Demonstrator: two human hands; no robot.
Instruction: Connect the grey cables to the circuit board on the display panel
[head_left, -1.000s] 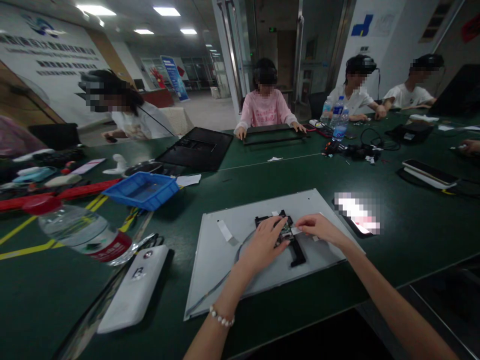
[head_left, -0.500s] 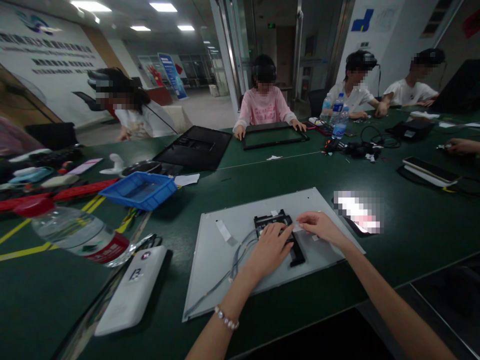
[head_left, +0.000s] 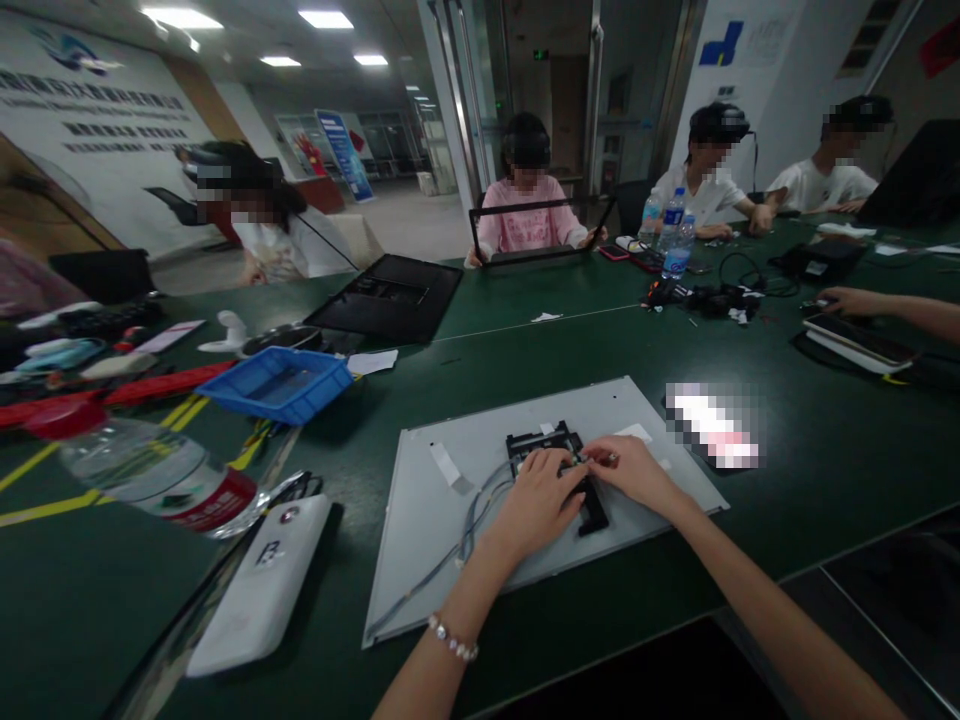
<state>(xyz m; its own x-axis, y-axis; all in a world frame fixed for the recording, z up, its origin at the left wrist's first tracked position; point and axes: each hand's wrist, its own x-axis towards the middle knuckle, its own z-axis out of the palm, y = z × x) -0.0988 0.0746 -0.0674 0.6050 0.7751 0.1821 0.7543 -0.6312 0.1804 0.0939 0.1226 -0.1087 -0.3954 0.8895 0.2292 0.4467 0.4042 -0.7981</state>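
Note:
A black plastic bracket (head_left: 595, 512) lies on a pale grey flat panel (head_left: 427, 540). My left hand (head_left: 541, 495), with a beaded bracelet at its wrist, is bent over the bracket and holds it down. Right beside its fingertips, my right hand (head_left: 626, 468) has thumb and fingers pinched together at the bracket's right edge. What those fingers hold is too small and hidden to make out. Grey cables (head_left: 472, 520) run from the bracket across the panel's left side. White tape (head_left: 448, 462) sticks to the panel, and a white strip (head_left: 636, 432) lies behind my right hand.
Left of the panel are a white power bank (head_left: 262, 590), a lying water bottle (head_left: 165, 470) and a blue tray (head_left: 277, 385). A lit phone (head_left: 712, 425) is at the right. Across the table, a person holds a black frame (head_left: 540, 257); several others sit around.
My right hand has moved left, against my left fingertips. My left hand has barely moved. The person opposite has tilted the black frame upright. Another person's hand at the right has reached further in.

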